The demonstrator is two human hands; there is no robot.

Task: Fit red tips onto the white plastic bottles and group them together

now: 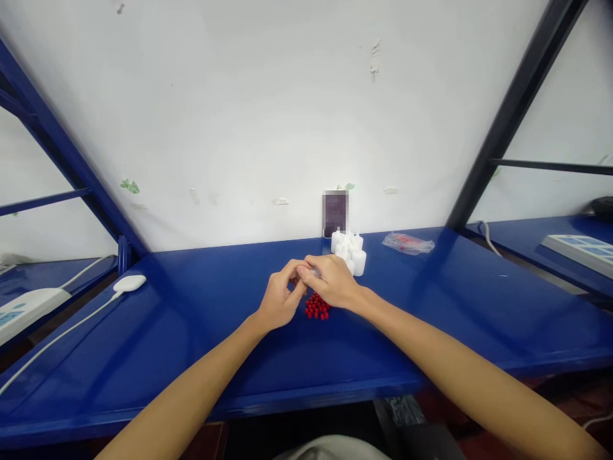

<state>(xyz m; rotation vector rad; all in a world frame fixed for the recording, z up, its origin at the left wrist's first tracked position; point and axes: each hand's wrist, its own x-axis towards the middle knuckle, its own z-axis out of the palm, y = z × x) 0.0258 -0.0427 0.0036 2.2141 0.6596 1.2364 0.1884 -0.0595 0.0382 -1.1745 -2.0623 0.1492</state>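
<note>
My left hand (280, 299) and my right hand (330, 279) meet over the middle of a blue table (201, 345), fingertips pinched together on something too small to make out. Just under and between them lies a small heap of red beads (317, 306). Right behind my right hand stands a cluster of small white cylinders (349, 250), some stacked. Both forearms reach in from the bottom edge.
A dark, blurred upright object (335, 212) leans on the white wall behind the cylinders. A clear plastic bag (408, 243) lies at the back right. A white plug with cable (128, 283) lies at the left. Power strips (582, 250) sit on the side benches.
</note>
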